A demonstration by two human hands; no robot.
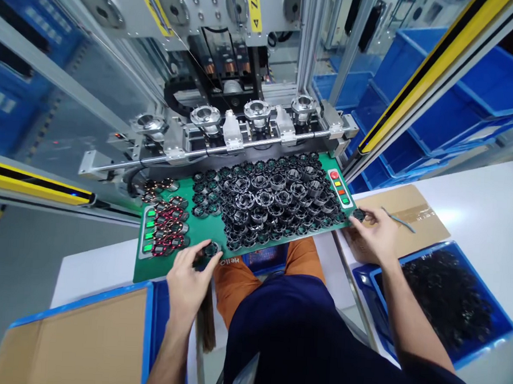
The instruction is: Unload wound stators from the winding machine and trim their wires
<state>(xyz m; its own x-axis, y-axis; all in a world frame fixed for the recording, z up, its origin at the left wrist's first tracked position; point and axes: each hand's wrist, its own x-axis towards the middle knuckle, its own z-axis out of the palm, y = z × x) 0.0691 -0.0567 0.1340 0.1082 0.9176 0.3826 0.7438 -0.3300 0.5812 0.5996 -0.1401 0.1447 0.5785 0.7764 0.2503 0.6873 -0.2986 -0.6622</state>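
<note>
The left hand (190, 277) has thumb and fingers closed around a round black ring (211, 249) at the near edge of the green table (203, 229), right of the copper-wound coils (169, 224). Stacked black rings (277, 199) fill the middle, and at the table's right corner the right hand (379, 233) pinches a small black part (358, 215) between thumb and fingers, above the cardboard (414, 214)

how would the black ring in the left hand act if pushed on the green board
The black ring looks stiff: its outline is round between the fingers of the left hand. Its open centre suggests low weight. Face up on the green board, it would probably slide rather than roll.
</note>
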